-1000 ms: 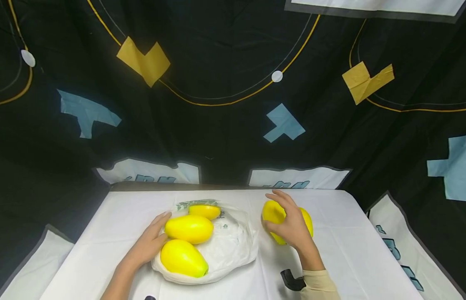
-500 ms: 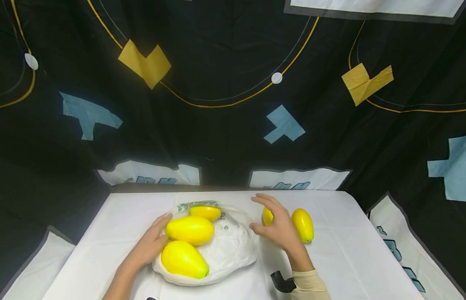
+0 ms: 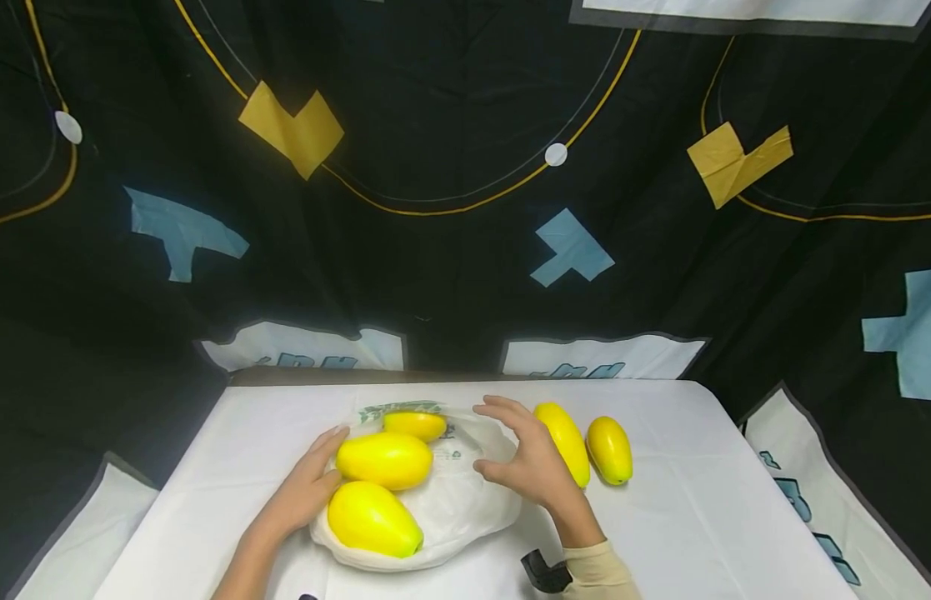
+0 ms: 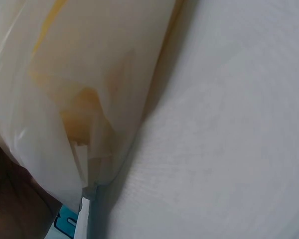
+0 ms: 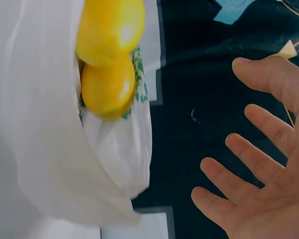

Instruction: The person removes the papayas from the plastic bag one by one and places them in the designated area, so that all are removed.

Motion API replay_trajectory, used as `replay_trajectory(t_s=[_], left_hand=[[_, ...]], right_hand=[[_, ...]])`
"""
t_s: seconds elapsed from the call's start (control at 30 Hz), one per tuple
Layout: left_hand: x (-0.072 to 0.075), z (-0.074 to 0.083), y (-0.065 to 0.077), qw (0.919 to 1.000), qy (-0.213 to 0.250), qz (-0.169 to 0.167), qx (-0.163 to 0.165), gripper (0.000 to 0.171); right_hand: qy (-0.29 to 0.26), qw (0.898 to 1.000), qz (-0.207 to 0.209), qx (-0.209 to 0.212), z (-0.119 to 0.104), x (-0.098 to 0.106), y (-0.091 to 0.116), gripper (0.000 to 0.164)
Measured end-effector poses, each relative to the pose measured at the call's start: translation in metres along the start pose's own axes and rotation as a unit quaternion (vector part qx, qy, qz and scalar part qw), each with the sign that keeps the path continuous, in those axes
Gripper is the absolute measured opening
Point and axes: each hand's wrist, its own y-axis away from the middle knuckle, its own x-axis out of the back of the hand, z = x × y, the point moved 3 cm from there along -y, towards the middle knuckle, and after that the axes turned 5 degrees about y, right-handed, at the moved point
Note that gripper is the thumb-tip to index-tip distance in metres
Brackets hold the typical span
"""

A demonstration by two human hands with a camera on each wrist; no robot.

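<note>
A white plastic bag (image 3: 468,492) with green print lies on the table, holding three glossy yellow oblong fruits, papaya-like in shape: a small one (image 3: 415,426) at the back, a larger one (image 3: 385,461) in the middle and a green-tipped one (image 3: 375,520) in front. At the bag's left side my left hand (image 3: 303,487) rests against it, its fingertips beside the middle fruit; the left wrist view shows it partly hidden by the bag. My right hand (image 3: 533,462), spread with nothing in it, is at the bag's right edge. Fingers and thumb stand apart in the right wrist view.
Two more yellow fruits, one (image 3: 564,444) partly behind my right hand and one (image 3: 610,451) beyond it, lie on the white-covered table (image 3: 705,517). A dark curtain (image 3: 435,275) hangs behind the table. A black strap piece (image 3: 546,573) sits by my right sleeve.
My right hand has moved left, away from the two fruits on the right, toward the bag. Both fruits now show more fully. My left hand stays at the bag.
</note>
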Motion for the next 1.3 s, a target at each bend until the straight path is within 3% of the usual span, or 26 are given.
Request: replay_trajectory(t_s=[0.3,0.7,0.97,1.3], left_hand=[[-0.001,0.001,0.0,1.0,0.0,0.001,0.0,0.059],[-0.001,0.002,0.0,1.0,0.003,0.002,0.0,0.059],[-0.001,0.002,-0.001,1.0,0.0,0.001,0.004,0.059],[-0.001,0.0,-0.001,1.0,0.004,0.0,0.004,0.059]], right_hand=[[-0.019,0.999,-0.043,0.023,-0.014,-0.022,-0.002,0.07],[-0.064,0.993,-0.06,0.08,-0.024,-0.046,-0.007,0.069],[-0.124,0.982,-0.124,0.075,-0.039,-0.069,-0.006,0.061],[-0.121,0.969,-0.188,0.102,-0.048,-0.093,0.0,0.057]])
